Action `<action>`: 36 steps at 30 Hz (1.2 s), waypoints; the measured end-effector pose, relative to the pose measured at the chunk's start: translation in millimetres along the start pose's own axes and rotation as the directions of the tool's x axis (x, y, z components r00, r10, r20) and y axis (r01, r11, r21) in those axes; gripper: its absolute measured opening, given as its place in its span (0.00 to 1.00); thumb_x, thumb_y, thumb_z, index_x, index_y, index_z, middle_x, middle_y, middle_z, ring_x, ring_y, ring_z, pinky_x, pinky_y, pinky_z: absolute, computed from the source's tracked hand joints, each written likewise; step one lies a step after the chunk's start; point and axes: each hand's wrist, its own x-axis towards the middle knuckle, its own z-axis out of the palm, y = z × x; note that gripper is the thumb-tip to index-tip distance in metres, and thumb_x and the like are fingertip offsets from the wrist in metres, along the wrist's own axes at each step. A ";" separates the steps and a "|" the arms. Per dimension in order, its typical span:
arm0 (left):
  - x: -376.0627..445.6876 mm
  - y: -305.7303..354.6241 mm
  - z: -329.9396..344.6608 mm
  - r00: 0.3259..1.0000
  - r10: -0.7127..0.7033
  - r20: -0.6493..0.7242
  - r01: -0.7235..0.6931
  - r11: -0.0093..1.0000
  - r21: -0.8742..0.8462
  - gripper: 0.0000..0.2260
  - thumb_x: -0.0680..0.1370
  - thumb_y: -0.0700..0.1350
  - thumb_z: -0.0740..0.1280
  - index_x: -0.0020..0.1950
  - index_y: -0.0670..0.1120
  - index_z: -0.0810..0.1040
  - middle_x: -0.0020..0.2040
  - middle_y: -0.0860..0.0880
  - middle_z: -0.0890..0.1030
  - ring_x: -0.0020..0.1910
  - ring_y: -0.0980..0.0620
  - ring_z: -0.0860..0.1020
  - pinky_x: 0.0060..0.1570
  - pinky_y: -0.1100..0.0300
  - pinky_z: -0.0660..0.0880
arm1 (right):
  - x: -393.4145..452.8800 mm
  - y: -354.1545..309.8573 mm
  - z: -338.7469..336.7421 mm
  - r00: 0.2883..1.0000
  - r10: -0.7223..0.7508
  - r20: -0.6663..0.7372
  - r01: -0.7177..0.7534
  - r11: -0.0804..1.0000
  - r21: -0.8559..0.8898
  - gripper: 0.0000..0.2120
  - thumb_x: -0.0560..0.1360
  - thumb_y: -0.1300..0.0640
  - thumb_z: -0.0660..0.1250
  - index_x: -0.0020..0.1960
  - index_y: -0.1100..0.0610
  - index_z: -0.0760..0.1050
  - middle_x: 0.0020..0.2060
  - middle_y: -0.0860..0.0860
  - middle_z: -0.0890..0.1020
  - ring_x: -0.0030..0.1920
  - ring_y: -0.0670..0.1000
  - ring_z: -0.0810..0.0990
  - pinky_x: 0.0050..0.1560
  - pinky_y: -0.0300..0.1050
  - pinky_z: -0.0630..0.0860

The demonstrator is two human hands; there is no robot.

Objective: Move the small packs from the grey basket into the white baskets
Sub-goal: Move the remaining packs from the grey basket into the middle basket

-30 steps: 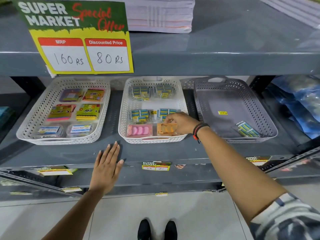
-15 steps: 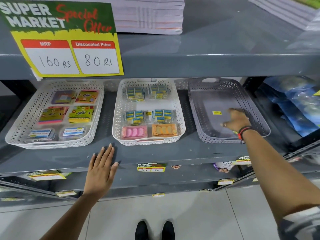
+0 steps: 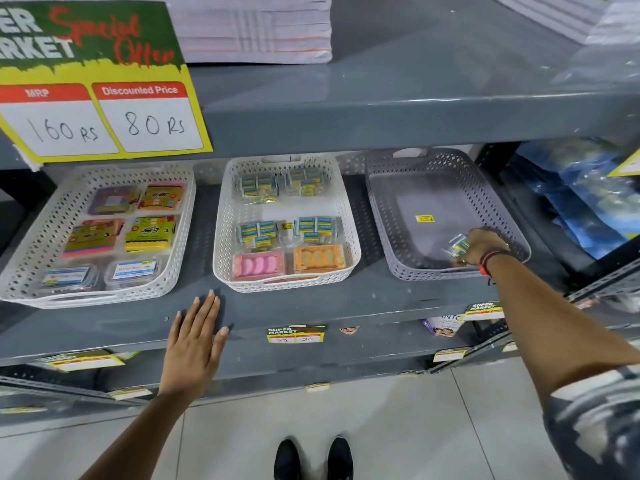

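Observation:
The grey basket point(image 3: 405, 209) stands at the right of the middle shelf. In its near right corner lies a small clear pack of blue and yellow items point(image 3: 458, 244). My right hand point(image 3: 485, 247) is closed around that pack. The middle white basket point(image 3: 348, 216) holds several similar blue packs, plus a pink pack point(image 3: 258, 266) and an orange pack point(image 3: 320, 259) in its front row. The left white basket point(image 3: 41, 233) holds several colourful packs. My left hand point(image 3: 195, 341) lies flat on the shelf's front edge with fingers spread.
A yellow and green price sign point(image 3: 100, 98) hangs from the upper shelf's edge. Stacked paper point(image 3: 256, 26) lies on the upper shelf. Blue plastic bags point(image 3: 581, 199) sit to the right of the grey basket. My shoes point(image 3: 313, 459) stand on the tiled floor below.
My right hand left the orange pack in the middle white basket, crossed right into the grey basket, and closed on the small pack in its near corner. My left hand stayed put.

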 end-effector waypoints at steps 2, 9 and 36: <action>0.0 0.4 -0.3 1.000 -0.001 -0.002 0.001 1.000 0.002 0.29 0.80 0.59 0.42 0.77 0.46 0.56 0.77 0.50 0.59 0.76 0.51 0.53 0.75 0.56 0.41 | -0.2 0.6 -1.7 1.000 -0.012 -0.018 0.012 1.000 -0.002 0.24 0.69 0.55 0.75 0.59 0.66 0.73 0.55 0.66 0.80 0.56 0.64 0.79 0.58 0.55 0.77; -0.7 2.3 -2.6 1.000 -0.006 0.000 0.006 1.000 0.007 0.29 0.80 0.59 0.41 0.76 0.45 0.57 0.76 0.49 0.59 0.76 0.50 0.54 0.74 0.57 0.41 | -10.9 -3.9 -8.6 0.995 -0.086 -0.060 0.089 0.995 0.052 0.17 0.66 0.52 0.76 0.48 0.61 0.76 0.50 0.63 0.82 0.50 0.63 0.81 0.52 0.53 0.78; -0.4 -2.0 2.2 0.999 -0.013 0.034 0.013 1.000 0.019 0.26 0.82 0.57 0.41 0.77 0.46 0.52 0.77 0.51 0.55 0.76 0.51 0.51 0.74 0.54 0.43 | -90.0 -307.7 28.3 0.602 -0.798 -0.035 0.796 0.603 -0.060 0.28 0.69 0.61 0.73 0.65 0.59 0.67 0.57 0.62 0.80 0.56 0.62 0.79 0.51 0.51 0.76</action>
